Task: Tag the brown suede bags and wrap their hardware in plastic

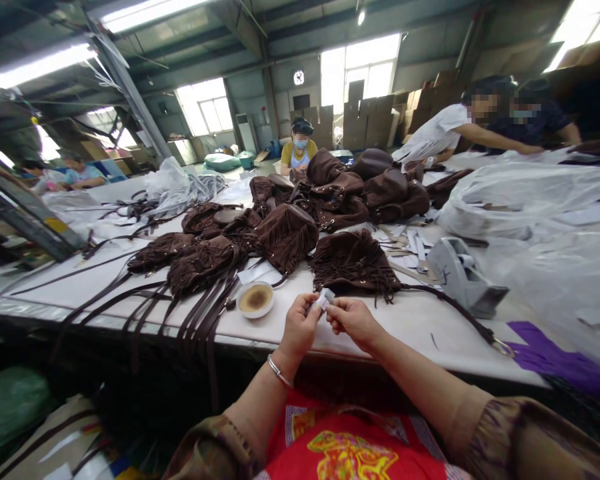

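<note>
Just above the table's near edge, my left hand (300,325) and my right hand (353,320) meet at a small whitish piece (325,298). Both hands pinch it between thumb and fingers; whether it is paper or plastic I cannot tell. Right behind them lies a dark brown fringed bag (353,263), its strap running right to a metal ring. A round white dish (255,300) with a yellowish pad, dark in its middle, sits left of my left hand.
More brown bags (285,233) are heaped across the table (415,340), straps hanging over its front edge. To the right are a grey tape dispenser (463,277), purple cloth (560,357) and clear plastic (540,200). A masked person (299,155) sits opposite; others work further off.
</note>
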### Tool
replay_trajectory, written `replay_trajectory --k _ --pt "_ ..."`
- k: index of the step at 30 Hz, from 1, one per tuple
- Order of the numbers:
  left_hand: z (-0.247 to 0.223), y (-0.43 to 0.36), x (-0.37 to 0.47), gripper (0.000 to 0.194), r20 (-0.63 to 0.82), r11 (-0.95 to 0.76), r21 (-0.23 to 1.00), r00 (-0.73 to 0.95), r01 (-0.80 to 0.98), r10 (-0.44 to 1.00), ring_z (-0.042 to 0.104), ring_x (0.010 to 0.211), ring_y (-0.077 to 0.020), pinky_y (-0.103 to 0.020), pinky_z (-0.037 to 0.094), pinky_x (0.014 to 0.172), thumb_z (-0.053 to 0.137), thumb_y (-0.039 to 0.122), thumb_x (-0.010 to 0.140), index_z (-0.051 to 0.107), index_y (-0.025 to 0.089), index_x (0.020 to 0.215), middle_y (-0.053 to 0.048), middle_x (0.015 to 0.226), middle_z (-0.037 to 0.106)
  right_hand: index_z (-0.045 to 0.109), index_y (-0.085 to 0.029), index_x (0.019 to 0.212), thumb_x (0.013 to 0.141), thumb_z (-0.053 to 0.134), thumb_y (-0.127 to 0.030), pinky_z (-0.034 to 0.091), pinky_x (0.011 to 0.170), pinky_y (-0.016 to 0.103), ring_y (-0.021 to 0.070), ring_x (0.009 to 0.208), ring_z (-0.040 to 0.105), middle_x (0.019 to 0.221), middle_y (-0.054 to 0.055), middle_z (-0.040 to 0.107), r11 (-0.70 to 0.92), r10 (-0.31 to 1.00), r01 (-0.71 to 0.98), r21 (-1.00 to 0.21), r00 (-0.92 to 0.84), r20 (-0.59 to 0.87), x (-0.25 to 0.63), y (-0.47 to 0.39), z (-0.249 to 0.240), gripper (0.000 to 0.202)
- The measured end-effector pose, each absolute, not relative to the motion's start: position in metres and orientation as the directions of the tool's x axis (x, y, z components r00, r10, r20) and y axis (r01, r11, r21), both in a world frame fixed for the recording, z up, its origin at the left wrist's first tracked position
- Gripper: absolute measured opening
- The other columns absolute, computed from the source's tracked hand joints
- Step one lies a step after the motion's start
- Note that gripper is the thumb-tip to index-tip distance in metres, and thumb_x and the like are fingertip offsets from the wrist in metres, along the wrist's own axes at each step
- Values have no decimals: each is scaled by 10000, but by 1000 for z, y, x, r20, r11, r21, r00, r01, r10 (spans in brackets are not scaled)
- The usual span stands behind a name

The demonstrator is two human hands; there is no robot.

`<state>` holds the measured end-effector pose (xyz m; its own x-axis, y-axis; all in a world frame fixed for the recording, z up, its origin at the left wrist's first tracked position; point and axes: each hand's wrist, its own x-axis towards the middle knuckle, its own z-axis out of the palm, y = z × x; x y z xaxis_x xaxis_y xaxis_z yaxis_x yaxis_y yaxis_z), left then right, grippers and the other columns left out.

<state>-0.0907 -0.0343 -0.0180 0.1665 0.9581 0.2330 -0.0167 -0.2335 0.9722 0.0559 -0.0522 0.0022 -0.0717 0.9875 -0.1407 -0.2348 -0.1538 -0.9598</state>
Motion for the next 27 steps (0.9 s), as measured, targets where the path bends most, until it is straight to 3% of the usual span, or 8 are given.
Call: replay_trajectory --k 7,13,16,19,21,23,25,27 --pt "-18 -32 -98 273 210 -205 978 178 -43 961 667 850 -165 -306 545 788 611 384 904 579 169 1068 -82 996 702 603 -147 732 670 689 -386 388 419 197 65 435 482 625 -14 616 -140 990 -273 -952 -67 -126 51 -49 -6 262" --pt "-14 -43 -98 194 322 -386 906 309 173 895 610 1171 -241 -419 492 994 563 339 938 594 199 1068 -126 1287 626 568 -188 732 705 556 -327 345 401 212 84 408 403 536 -55 522 -235 971 -94 -968 22 -238 47 -47 -19 142" --pt "-7 -46 -106 143 405 -577 737 454 352 794 547 1262 -261 -497 395 1088 555 276 938 618 221 1054 -116 1232 650 583 -187 636 653 575 -227 380 454 240 117 449 446 505 -29 534 -240 970 39 -970 41 -238 60 -55 -21 44" --pt "-3 -41 -123 194 379 -758 428 663 493 646 478 1333 -284 -611 230 1147 522 155 920 642 263 1027 -64 1039 704 641 -184 654 678 609 -180 454 646 273 167 642 559 646 24 637 -107 992 308 -945 91 -83 99 -68 -17 39" --pt "-4 -35 -132 278 372 -759 241 665 604 647 441 1361 -311 -664 180 1134 477 77 896 654 274 980 -54 993 703 688 -177 821 790 558 -195 462 788 308 203 801 602 840 68 689 8 988 637 -771 115 105 138 -75 -12 135" --pt "-7 -31 -134 294 459 -650 139 533 747 711 414 1371 -357 -696 197 1103 450 40 872 655 245 916 -88 1055 690 685 -140 1001 853 512 -177 453 875 342 243 934 612 1015 132 682 -19 968 879 -476 135 211 181 -79 -7 230" --pt "-9 -33 -126 273 557 -542 119 396 832 730 400 1366 -395 -704 239 1079 448 34 849 649 213 893 -137 1152 660 660 -114 1094 853 546 -173 450 903 379 294 1026 601 1107 177 654 -150 956 968 -199 193 221 218 -80 -4 273" --pt "-11 -46 -109 280 588 -562 129 394 817 707 413 1354 -391 -675 286 1081 456 25 816 643 200 932 -159 1217 632 632 -107 1144 854 567 -182 472 850 413 332 1018 616 1124 200 640 -247 956 969 0 244 164 242 -79 -5 306"
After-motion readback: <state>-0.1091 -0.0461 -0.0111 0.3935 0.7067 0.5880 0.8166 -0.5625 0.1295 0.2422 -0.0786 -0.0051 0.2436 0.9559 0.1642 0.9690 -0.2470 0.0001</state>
